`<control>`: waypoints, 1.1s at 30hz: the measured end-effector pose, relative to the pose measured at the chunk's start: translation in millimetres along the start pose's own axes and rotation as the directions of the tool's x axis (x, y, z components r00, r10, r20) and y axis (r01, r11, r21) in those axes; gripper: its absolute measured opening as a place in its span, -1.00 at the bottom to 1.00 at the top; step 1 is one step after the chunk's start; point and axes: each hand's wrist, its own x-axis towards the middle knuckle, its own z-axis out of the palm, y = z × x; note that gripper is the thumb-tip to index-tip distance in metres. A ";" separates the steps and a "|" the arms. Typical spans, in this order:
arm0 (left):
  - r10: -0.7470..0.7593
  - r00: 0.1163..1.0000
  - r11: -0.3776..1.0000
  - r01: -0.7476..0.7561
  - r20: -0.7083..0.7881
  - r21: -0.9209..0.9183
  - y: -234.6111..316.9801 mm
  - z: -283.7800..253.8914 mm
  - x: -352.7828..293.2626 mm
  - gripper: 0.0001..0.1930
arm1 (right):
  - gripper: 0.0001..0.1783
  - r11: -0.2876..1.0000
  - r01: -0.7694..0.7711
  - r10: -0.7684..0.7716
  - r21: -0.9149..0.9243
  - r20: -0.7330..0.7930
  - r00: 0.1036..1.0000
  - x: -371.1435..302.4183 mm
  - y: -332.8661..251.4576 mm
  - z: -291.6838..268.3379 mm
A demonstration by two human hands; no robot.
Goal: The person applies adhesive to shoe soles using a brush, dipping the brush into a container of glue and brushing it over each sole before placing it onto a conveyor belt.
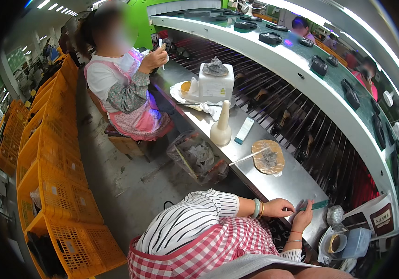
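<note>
Head view (only one going here):
- Left hand (277,208) is over the metal bench (298,182), fingers curled, tips almost at the other hand. Can't tell if it's pinching anything.
- Right hand (303,217) is right beside it, fingers overlapping a flat teal strip (320,204) near the bench's near end. Can't tell if they're clamped on it or just resting there.
- So the strip sits at the right hand, its free end sticking out to the right (no idea what it is, too small).
- Just past that: a crumpled grey ball (334,215) and a translucent bluish tub (356,242).
- Further up the bench, a tan round pad (276,165) with a grey clump, plus a white stick (246,156) overlapping its left side.
- Beyond the pad, a white-and-teal box (244,130) and a cream cone-necked bottle (221,132).
- Further along, a white jug (215,88) with another grey lump on top.
- Co-worker in a pink apron (136,122) sits at the far left, hands raised.
</note>
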 end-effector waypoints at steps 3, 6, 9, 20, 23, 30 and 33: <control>-0.086 0.995 0.996 0.087 0.047 -0.027 0.5 1.4 0.6 -0.73 | -0.57 0.999 -0.014 0.014 0.032 0.015 1.000 0.2 7.4 6.3; -0.126 0.991 0.990 0.129 0.054 -0.058 1.7 -0.1 -0.7 -0.74 | -0.57 1.000 0.025 -0.025 -0.005 -0.005 1.000 -0.2 8.3 7.2; -0.094 0.994 0.994 0.097 0.052 -0.047 -2.4 -2.6 1.0 -0.74 | -0.58 1.000 0.000 0.000 -0.006 0.006 1.000 -0.2 3.3 5.0; -0.182 0.983 0.948 0.184 0.034 -0.260 1.2 -1.7 3.2 -0.75 | -0.58 0.999 0.036 -0.036 -0.006 -0.009 0.999 0.4 7.3 7.6; -0.162 0.987 0.905 0.142 -0.017 -0.400 27.0 -13.3 15.9 -0.77 | -0.62 1.000 0.024 -0.024 -0.018 0.000 1.000 -0.2 8.0 8.7; 0.433 0.858 0.660 -0.511 -0.277 -0.551 184.6 -82.3 74.6 -0.88 | -0.66 0.999 0.004 -0.003 -0.037 0.025 1.000 -2.0 10.0 7.3; 0.618 0.686 0.430 -0.704 -0.384 -0.565 253.6 -108.6 65.2 -0.88 | -0.62 0.998 0.005 -0.004 -0.062 0.008 1.000 -6.6 24.8 9.8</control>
